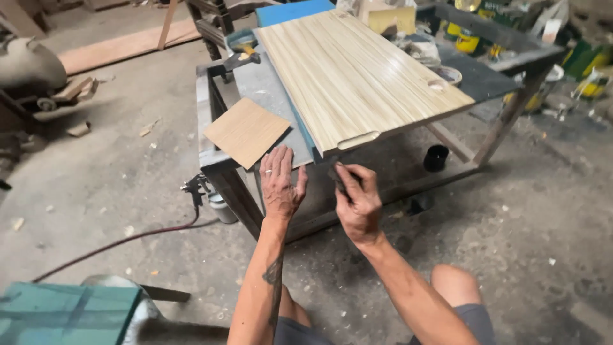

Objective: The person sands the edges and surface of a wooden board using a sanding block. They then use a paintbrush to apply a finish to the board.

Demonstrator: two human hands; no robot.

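I see the left hand [281, 185] lying flat and open at the near corner of the long wood-grain panel [357, 76], steadying it on the bench [214, 156]. My right hand [357, 201] pinches a small dark sanding piece [338, 179] against the panel's near edge.

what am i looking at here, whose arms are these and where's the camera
There is one picture, taken by a camera worn on a person's head and looking down, so the two bare arms are that person's own. The left hand rests flat on the near edge of a metal workbench. The right hand pinches a small dark piece against the edge of a long pale wood-grain panel lying on the bench. A small tan square board lies beside it. A spray gun hangs off the bench.
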